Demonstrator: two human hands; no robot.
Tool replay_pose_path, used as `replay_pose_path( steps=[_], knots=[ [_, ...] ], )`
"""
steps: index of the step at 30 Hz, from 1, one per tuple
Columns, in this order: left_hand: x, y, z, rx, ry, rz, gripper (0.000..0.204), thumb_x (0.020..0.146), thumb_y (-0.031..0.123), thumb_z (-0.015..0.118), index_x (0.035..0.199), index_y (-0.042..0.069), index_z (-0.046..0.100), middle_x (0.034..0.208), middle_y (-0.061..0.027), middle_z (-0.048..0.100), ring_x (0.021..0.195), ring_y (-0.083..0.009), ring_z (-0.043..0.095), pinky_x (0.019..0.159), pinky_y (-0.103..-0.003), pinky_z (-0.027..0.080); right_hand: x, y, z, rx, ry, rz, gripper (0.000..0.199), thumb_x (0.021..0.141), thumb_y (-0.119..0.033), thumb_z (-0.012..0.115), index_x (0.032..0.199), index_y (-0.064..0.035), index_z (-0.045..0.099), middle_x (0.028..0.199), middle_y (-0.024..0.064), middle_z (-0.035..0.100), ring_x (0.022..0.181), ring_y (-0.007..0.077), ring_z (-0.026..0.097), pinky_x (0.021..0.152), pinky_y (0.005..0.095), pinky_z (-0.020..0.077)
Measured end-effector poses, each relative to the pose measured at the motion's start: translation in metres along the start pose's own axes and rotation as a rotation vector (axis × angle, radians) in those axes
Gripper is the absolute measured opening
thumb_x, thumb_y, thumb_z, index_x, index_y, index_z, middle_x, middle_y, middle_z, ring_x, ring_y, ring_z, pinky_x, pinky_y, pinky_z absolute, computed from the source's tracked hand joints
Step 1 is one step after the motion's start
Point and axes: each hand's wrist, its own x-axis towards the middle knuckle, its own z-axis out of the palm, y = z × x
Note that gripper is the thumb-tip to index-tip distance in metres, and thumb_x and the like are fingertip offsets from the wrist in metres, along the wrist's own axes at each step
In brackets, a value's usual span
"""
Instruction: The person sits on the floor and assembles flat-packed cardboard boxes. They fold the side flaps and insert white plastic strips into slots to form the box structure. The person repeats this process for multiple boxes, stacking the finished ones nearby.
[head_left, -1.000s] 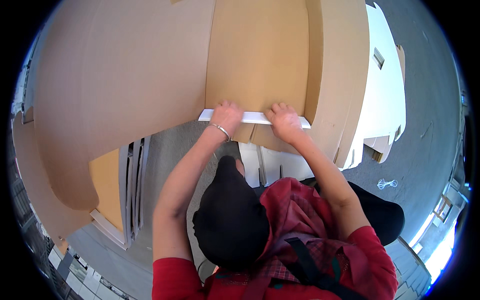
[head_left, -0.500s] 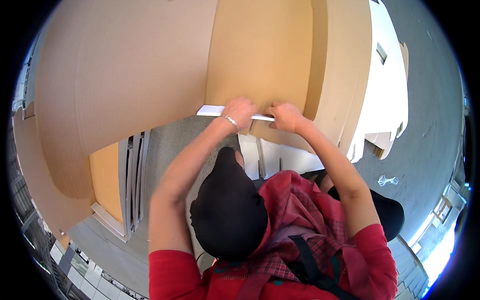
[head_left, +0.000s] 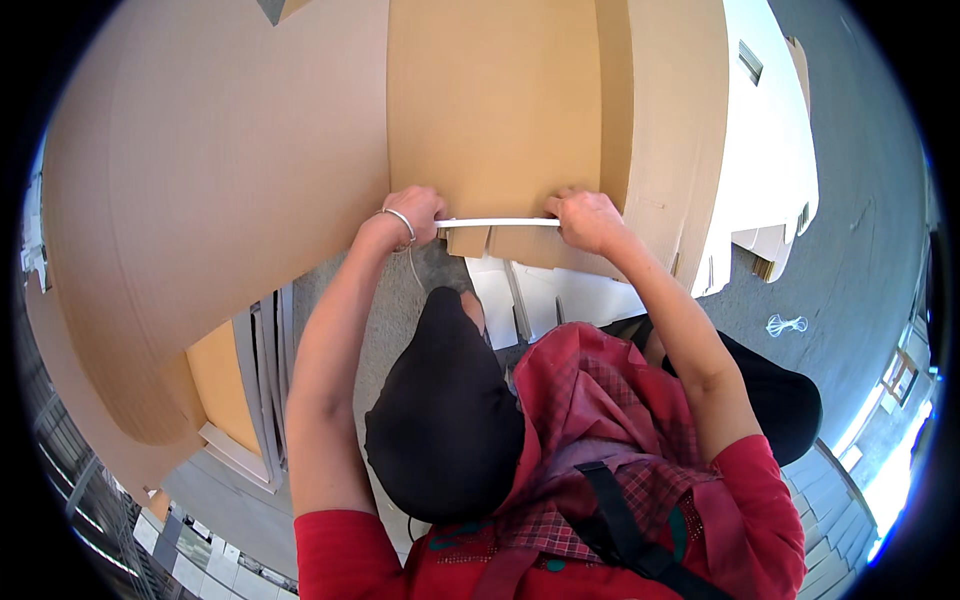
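Hands gripped a thin white strip: the left hand (head_left: 412, 215) was closed on its left end and the right hand (head_left: 588, 218) on its right end, both pinching it tight. The white strip (head_left: 497, 223) lay along the lower edge of the tall brown cardboard sheet (head_left: 490, 110), its long axis running left to right, level. It seemed pressed along that edge, the fitting apparently midway; flat white pieces (head_left: 560, 295) lay below on the grey floor (head_left: 850, 250), untouched.
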Motion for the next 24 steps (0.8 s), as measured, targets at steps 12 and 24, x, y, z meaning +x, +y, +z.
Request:
replay_pose_path(
  steps=[12, 24],
  knots=[
    [0.006, 0.028, 0.028, 0.036, 0.294, -0.019, 0.016, 0.073, 0.004, 0.056, 0.083, 0.009, 0.068, 0.089, -0.0119, 0.062, 0.092, -0.0314, 0.060, 0.074, -0.045, 0.050, -0.010, -0.005, 0.007, -0.074, 0.067, -0.043, 0.018, 0.080, -0.018, 0.063, 0.096, -0.0085, 0.065, 0.099, 0.0105, 0.062, 0.096, 0.0280, 0.061, 0.085, 0.0379, 0.0506],
    [0.001, 0.047, 0.025, 0.211, 0.331, 0.140, 0.017, 0.071, 0.004, 0.059, 0.087, 0.007, 0.065, 0.087, -0.0127, 0.059, 0.089, -0.0309, 0.060, 0.072, -0.041, 0.051, 0.017, 0.112, -0.063, 0.267, 0.522, 0.548, 0.048, 0.087, -0.042, 0.058, 0.116, -0.0034, 0.054, 0.103, 0.0241, 0.064, 0.096, 0.0398, 0.062, 0.082, 0.0489, 0.0483]
  ],
)
